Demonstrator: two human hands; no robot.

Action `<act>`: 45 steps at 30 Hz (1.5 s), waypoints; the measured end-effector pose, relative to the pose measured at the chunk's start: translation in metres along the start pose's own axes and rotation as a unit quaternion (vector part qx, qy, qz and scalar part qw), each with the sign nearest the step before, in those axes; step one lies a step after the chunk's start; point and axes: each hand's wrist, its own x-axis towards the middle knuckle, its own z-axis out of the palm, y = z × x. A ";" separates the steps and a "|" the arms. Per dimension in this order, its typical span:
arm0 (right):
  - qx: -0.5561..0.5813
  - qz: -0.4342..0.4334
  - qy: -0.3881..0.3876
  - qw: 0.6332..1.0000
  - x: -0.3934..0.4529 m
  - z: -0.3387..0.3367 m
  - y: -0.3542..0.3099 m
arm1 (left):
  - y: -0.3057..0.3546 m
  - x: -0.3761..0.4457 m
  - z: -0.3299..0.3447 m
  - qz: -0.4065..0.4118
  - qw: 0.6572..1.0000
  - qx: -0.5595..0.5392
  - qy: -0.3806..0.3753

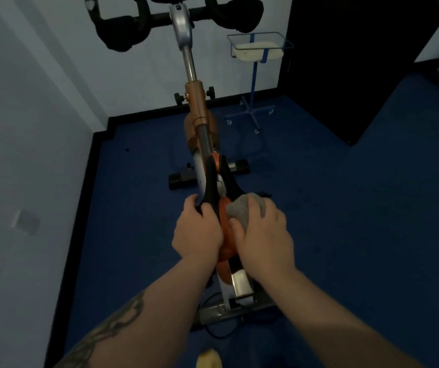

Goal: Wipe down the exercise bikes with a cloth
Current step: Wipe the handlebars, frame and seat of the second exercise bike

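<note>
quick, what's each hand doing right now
Left hand: grips the bike saddle.
Right hand: holds the cloth against the saddle.

Head-worn wide-angle view, looking forward and steeply down

The camera sits above the person's forearms and faces along the exercise bike (pixel 202 144) from its saddle end toward the handlebars (pixel 122 30) and the corner walls. The left hand (pixel 197 232) and right hand (pixel 263 235) lie close below, mid-frame; blue floor (pixel 346 208) fills the edges, which curve with lens distortion.

blue carpet floor (pixel 346 208) carries the exercise bike (pixel 202 144) and wheeled stand (pixel 255 83).
</note>
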 end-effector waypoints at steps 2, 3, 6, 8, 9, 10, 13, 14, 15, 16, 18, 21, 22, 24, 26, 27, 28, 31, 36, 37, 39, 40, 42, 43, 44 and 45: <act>-0.038 0.016 -0.049 0.998 0.029 -0.003 -0.005 | 0.000 0.003 -0.001 -0.013 0.999 0.020 -0.026; -0.043 0.025 -0.076 0.996 0.044 -0.005 -0.010 | 0.000 0.003 -0.001 -0.011 0.999 0.023 -0.037; -0.058 0.037 -0.083 0.994 0.061 -0.007 -0.024 | 0.002 0.001 -0.004 0.003 0.998 0.018 -0.052; -0.067 0.030 -0.020 0.997 0.038 -0.002 -0.022 | 0.001 0.000 -0.005 0.013 0.998 0.014 -0.059; -0.061 0.021 0.022 0.998 0.020 0.003 -0.018 | 0.000 0.000 -0.005 0.018 0.998 0.011 -0.062; -0.047 0.011 0.058 0.997 0.001 0.008 -0.015 | 0.000 0.000 -0.005 0.023 0.998 0.009 -0.065; 0.015 0.033 0.078 0.996 -0.022 0.013 -0.011 | -0.001 0.000 -0.006 0.027 0.997 0.009 -0.071; 0.031 0.061 0.071 0.995 -0.013 0.012 -0.011 | -0.001 0.001 -0.006 0.027 0.997 0.010 -0.074; 0.036 0.097 0.059 0.993 0.001 0.010 -0.012 | 0.000 0.000 -0.005 0.026 0.997 0.012 -0.076; 0.038 0.129 0.042 0.990 0.017 0.006 -0.013 | 0.000 0.000 -0.005 0.027 0.997 0.012 -0.078; 0.052 0.174 0.017 0.983 0.036 -0.004 -0.015 | -0.002 0.000 -0.006 0.034 0.996 0.008 -0.080; 0.111 0.176 0.083 0.974 0.013 0.003 -0.018 | -0.004 -0.001 -0.008 0.047 0.996 -0.011 -0.071; 0.123 0.166 0.118 0.971 -0.004 0.010 -0.021 | -0.004 -0.002 -0.008 0.054 0.996 -0.019 -0.067; 0.126 0.140 0.155 0.970 -0.029 0.019 -0.025 | -0.004 -0.004 -0.009 0.066 0.995 -0.034 -0.064; 0.101 0.150 0.114 0.977 -0.019 0.016 -0.019 | -0.002 -0.005 -0.008 0.068 0.995 -0.035 -0.065; 0.083 0.169 0.071 0.980 -0.004 0.010 -0.015 | -0.001 -0.005 -0.008 0.068 0.995 -0.034 -0.062; 0.066 0.184 0.024 0.980 0.013 0.004 -0.011 | -0.001 -0.006 -0.007 0.070 0.995 -0.035 -0.058; 0.046 0.189 -0.077 0.978 0.053 -0.014 -0.011 | 0.000 -0.007 -0.007 0.079 0.995 -0.041 -0.053; -0.029 0.081 0.012 0.996 0.023 -0.004 -0.012 | -0.002 -0.006 -0.008 0.081 0.994 -0.035 -0.062; -0.033 0.052 0.018 0.998 0.013 -0.002 -0.010 | -0.002 -0.006 -0.008 0.080 0.995 -0.035 -0.058; -0.039 0.040 -0.011 0.998 0.018 -0.003 -0.008 | -0.001 -0.007 -0.006 0.069 0.996 -0.033 -0.045; -0.046 0.047 -0.037 0.997 0.030 -0.005 -0.010 | -0.001 -0.006 -0.005 0.063 0.997 -0.028 -0.040; -0.062 0.050 -0.101 0.992 0.061 -0.005 -0.019 | -0.001 -0.006 -0.004 0.053 0.998 -0.022 -0.036; -0.062 0.044 -0.122 0.990 0.076 -0.005 -0.026 | -0.001 -0.007 -0.003 0.051 0.998 -0.023 -0.035; -0.058 0.038 -0.130 0.989 0.087 -0.004 -0.033 | -0.001 -0.007 -0.004 0.051 0.998 -0.024 -0.035; -0.055 0.033 -0.131 0.989 0.093 -0.004 -0.036 | -0.001 -0.007 -0.004 0.052 0.998 -0.025 -0.034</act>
